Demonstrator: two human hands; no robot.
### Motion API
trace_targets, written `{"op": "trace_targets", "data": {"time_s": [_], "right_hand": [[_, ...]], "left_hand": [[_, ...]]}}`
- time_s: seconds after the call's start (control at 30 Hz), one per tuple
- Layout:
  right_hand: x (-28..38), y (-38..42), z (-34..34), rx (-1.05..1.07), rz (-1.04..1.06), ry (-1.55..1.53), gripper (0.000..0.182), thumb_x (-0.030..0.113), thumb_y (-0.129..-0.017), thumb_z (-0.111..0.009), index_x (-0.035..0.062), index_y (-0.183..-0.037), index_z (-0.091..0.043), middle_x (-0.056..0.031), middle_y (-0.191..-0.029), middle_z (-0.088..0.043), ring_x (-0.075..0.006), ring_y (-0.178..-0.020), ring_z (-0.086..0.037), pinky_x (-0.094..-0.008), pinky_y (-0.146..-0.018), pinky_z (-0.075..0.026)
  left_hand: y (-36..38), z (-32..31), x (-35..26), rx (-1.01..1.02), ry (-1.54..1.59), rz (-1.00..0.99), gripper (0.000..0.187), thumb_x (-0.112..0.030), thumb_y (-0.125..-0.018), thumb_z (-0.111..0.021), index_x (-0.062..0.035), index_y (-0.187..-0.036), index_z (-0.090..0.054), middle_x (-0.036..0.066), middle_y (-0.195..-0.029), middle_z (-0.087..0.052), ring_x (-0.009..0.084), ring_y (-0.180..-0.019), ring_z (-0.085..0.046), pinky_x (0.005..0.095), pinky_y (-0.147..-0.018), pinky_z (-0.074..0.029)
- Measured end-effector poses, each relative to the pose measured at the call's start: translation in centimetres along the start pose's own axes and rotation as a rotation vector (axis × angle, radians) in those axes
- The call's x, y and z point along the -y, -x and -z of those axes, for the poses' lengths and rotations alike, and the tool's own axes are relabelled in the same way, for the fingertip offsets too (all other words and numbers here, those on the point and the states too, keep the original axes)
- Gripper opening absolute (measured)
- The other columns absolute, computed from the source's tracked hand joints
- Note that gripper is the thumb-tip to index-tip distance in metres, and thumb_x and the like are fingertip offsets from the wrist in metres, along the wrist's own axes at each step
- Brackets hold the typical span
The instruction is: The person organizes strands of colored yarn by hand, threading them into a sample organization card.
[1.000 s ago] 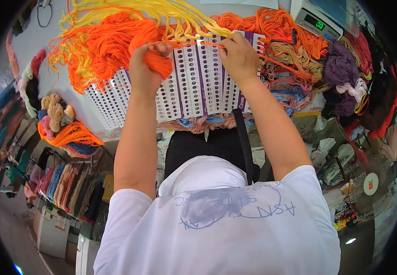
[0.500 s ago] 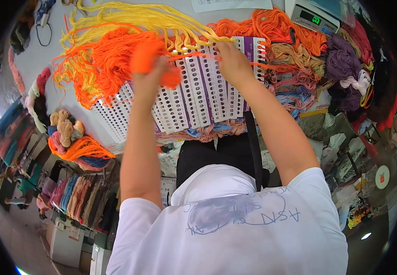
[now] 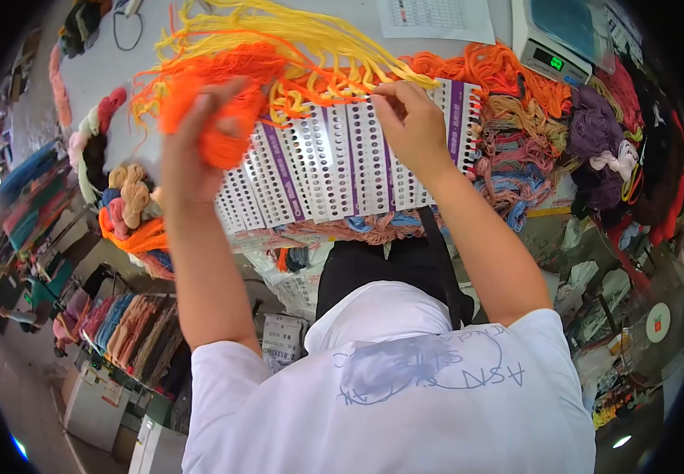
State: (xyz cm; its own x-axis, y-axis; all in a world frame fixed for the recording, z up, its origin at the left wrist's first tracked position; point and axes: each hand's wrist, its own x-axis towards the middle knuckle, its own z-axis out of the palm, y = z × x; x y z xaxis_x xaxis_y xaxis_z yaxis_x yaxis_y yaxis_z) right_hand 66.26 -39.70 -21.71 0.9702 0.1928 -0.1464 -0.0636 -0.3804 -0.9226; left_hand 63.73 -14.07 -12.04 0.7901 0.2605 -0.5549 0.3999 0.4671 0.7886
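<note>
My left hand (image 3: 199, 150) is wrapped round a bundle of orange yarn (image 3: 235, 134), somewhat blurred, at the left part of the cards. With its thumb and fingers pinched together, my right hand (image 3: 411, 126) holds an orange strand at the top edge of the white and purple cards (image 3: 346, 158), which have rows of holes. Yellow yarn (image 3: 310, 35) is looped along the cards' top edge and trails to the upper left. Orange strands run between my two hands over the yellow loops.
A digital scale (image 3: 551, 59) and a printed sheet (image 3: 437, 20) lie at the back. Orange, tan, pink and blue yarn (image 3: 516, 134) is heaped at the right, beside purple yarn (image 3: 593, 118). More skeins (image 3: 132, 193) hang at the table's left edge.
My left hand has moved left and toward me with the orange bundle, which is drawn off the pile. My right hand stays at the cards' top edge. The view has shifted slightly.
</note>
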Motion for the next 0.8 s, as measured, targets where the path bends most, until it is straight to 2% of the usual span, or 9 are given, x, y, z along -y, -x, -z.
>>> {"op": "trace_targets", "data": {"time_s": [0.03, 0.1, 0.17, 0.3, 0.37, 0.43, 0.57, 0.63, 0.8], "right_hand": [[2.9, 0.3, -0.3, 0.026, -0.030, -0.135, 0.018, 0.020, -0.080, -0.067, 0.0048, -0.090, -0.064, -0.0090, -0.083, -0.060, -0.0215, -0.069, -0.061, -0.0320, -0.065, -0.049], [7.8, 0.7, -0.2, 0.135, 0.107, -0.147, 0.022, 0.022, -0.077, -0.071, 0.0055, -0.091, -0.065, -0.0079, -0.083, -0.060, -0.0206, -0.072, -0.060, -0.0313, -0.067, -0.049], [8.7, 1.2, -1.2, 0.147, 0.248, -0.109, 0.027, 0.023, -0.075, -0.073, 0.0065, -0.094, -0.066, -0.0075, -0.082, -0.059, -0.0204, -0.075, -0.059, -0.0303, -0.068, -0.048], [10.1, 2.4, -1.1, 0.293, -0.068, -0.366, 0.019, 0.017, -0.077, -0.071, 0.0027, -0.089, -0.069, -0.0080, -0.083, -0.062, -0.0170, -0.072, -0.059, -0.0288, -0.067, -0.047], [10.5, 3.0, -0.9, 0.293, -0.058, -0.398, 0.015, 0.014, -0.078, -0.069, 0.0007, -0.085, -0.069, -0.0079, -0.085, -0.064, -0.0142, -0.072, -0.059, -0.0280, -0.067, -0.047], [10.4, 3.5, -1.0, 0.340, -0.140, -0.500, 0.014, 0.013, -0.079, -0.069, 0.0010, -0.087, -0.069, -0.0065, -0.085, -0.064, -0.0126, -0.072, -0.058, -0.0271, -0.067, -0.047], [11.7, 4.3, -1.3, 0.330, -0.094, -0.447, 0.014, 0.011, -0.079, -0.068, 0.0007, -0.088, -0.068, -0.0058, -0.084, -0.064, -0.0115, -0.072, -0.058, -0.0256, -0.067, -0.046], [12.2, 4.8, -1.1, 0.342, -0.216, -0.515, 0.013, 0.009, -0.080, -0.067, -0.0002, -0.090, -0.068, -0.0051, -0.084, -0.064, -0.0100, -0.073, -0.057, -0.0235, -0.068, -0.045], [14.5, 6.0, -0.3, 0.347, -0.255, -0.652, 0.010, 0.005, -0.083, -0.064, -0.0018, -0.090, -0.067, -0.0031, -0.085, -0.064, -0.0070, -0.075, -0.056, -0.0215, -0.070, -0.045]], "left_hand": [[0.7, -0.6, 1.2, 0.182, 0.073, 0.074, 0.029, -0.018, -0.093, -0.050, 0.0031, -0.111, -0.058, 0.020, -0.117, -0.059, 0.0168, -0.086, -0.061, 0.0284, -0.072, -0.051], [2.6, -4.1, 2.0, 0.282, 0.238, 0.194, 0.033, -0.021, -0.094, -0.048, 0.0050, -0.114, -0.057, 0.020, -0.126, -0.053, 0.0207, -0.105, -0.057, 0.0332, -0.084, -0.049], [3.3, -4.8, 3.0, 0.298, 0.218, 0.144, 0.037, -0.021, -0.095, -0.046, 0.0064, -0.118, -0.054, 0.020, -0.133, -0.047, 0.0245, -0.120, -0.048, 0.0360, -0.094, -0.044], [4.1, -4.4, 3.0, 0.402, 0.271, 0.170, 0.039, -0.022, -0.095, -0.046, 0.0066, -0.122, -0.052, 0.018, -0.136, -0.044, 0.0262, -0.120, -0.048, 0.0370, -0.100, -0.040], [4.3, -3.7, 2.8, 0.444, 0.275, 0.161, 0.041, -0.024, -0.095, -0.045, 0.0074, -0.121, -0.052, 0.018, -0.135, -0.045, 0.0257, -0.120, -0.048, 0.0371, -0.101, -0.039], [4.6, -3.2, 2.6, 0.519, 0.273, 0.225, 0.048, -0.031, -0.097, -0.036, 0.0059, -0.126, -0.048, 0.021, -0.144, -0.031, 0.0295, -0.128, -0.040, 0.0405, -0.105, -0.034], [5.2, -2.8, 2.4, 0.584, 0.265, 0.182, 0.049, -0.031, -0.097, -0.036, 0.0070, -0.126, -0.047, 0.021, -0.144, -0.032, 0.0293, -0.127, -0.041, 0.0406, -0.105, -0.035], [5.6, -2.5, 2.1, 0.586, 0.245, 0.183, 0.049, -0.031, -0.097, -0.037, 0.0068, -0.126, -0.047, 0.020, -0.142, -0.035, 0.0288, -0.126, -0.042, 0.0411, -0.105, -0.035], [6.9, -1.6, 1.4, 0.595, 0.252, 0.117, 0.044, -0.026, -0.094, -0.044, 0.0051, -0.124, -0.050, 0.019, -0.136, -0.043, 0.0271, -0.122, -0.046, 0.0397, -0.102, -0.037]]}}
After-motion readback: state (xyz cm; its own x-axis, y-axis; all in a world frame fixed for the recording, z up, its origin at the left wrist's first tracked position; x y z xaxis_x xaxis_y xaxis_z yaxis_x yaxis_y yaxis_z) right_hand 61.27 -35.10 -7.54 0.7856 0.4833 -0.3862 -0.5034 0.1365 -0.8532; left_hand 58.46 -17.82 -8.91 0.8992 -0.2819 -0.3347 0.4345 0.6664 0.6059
